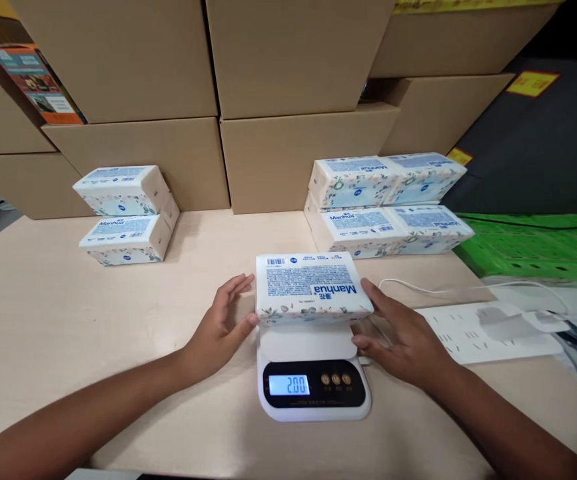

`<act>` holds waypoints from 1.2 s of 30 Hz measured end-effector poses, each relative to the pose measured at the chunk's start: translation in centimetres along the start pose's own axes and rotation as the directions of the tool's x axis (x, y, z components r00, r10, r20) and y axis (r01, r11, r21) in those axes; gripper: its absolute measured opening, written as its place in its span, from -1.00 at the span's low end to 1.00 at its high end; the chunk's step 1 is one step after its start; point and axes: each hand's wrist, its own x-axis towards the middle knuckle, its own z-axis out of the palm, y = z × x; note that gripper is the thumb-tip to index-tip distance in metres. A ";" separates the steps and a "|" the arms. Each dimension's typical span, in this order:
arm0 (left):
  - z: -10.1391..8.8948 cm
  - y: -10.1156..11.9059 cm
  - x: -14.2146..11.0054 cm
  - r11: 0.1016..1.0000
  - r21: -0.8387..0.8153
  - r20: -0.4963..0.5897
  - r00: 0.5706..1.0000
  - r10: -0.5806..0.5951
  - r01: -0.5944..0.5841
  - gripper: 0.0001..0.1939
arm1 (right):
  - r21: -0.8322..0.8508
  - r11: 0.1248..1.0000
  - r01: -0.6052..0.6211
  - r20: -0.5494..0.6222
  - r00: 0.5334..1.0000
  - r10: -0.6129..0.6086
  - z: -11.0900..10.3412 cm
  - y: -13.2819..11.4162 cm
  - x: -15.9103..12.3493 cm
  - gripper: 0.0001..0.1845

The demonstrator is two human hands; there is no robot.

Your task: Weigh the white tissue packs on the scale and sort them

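Observation:
A white tissue pack (pixel 311 288) with blue print lies on the platform of a small white kitchen scale (pixel 312 373), whose lit display reads 2.00. My left hand (pixel 221 327) sits at the pack's left end, fingers stretched out, the thumb touching its lower corner. My right hand (pixel 403 337) is at the pack's right end, fingers spread and resting against its side. Neither hand wraps around the pack.
Two stacked tissue packs (pixel 123 213) lie at the back left, and several more (pixel 388 203) are stacked at the back right. Cardboard boxes (pixel 278 100) form a wall behind. A white power strip (pixel 473 330) with cable lies to the right, near a green crate (pixel 543 243).

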 end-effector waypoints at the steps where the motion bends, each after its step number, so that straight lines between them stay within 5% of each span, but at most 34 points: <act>1: -0.1 -0.1 0.0 1.000 0.025 0.010 1.000 0.012 -0.012 -0.16 | 0.000 0.998 0.057 -0.027 0.998 -0.057 -0.1 0.1 0.0 -0.20; 5: -0.1 0.0 0.1 0.999 0.030 0.123 0.992 0.022 -0.026 0.02 | -0.004 0.977 0.215 -0.103 0.971 -0.214 -0.5 0.5 0.4 -0.37; 8: 0.0 0.7 0.3 0.998 -0.055 0.210 0.976 0.054 -0.043 -0.06 | -0.036 0.962 0.270 -0.123 0.954 -0.272 -0.9 0.5 0.5 -0.42; 16: 0.1 0.5 0.3 0.990 -0.142 0.079 0.997 -0.002 0.013 -0.17 | -0.089 0.962 0.258 -0.137 0.954 -0.268 -0.4 0.0 -0.1 -0.33; 28: 0.1 1.0 0.2 0.987 -0.159 0.104 0.995 -0.010 0.026 -0.24 | -0.049 0.970 0.238 -0.139 0.960 -0.243 -0.2 0.7 -1.1 -0.23; 36: 0.4 0.1 0.3 0.971 -0.235 0.070 0.996 0.058 -0.040 -0.34 | -0.068 0.975 0.210 -0.102 0.971 -0.217 -0.2 0.1 -0.8 -0.37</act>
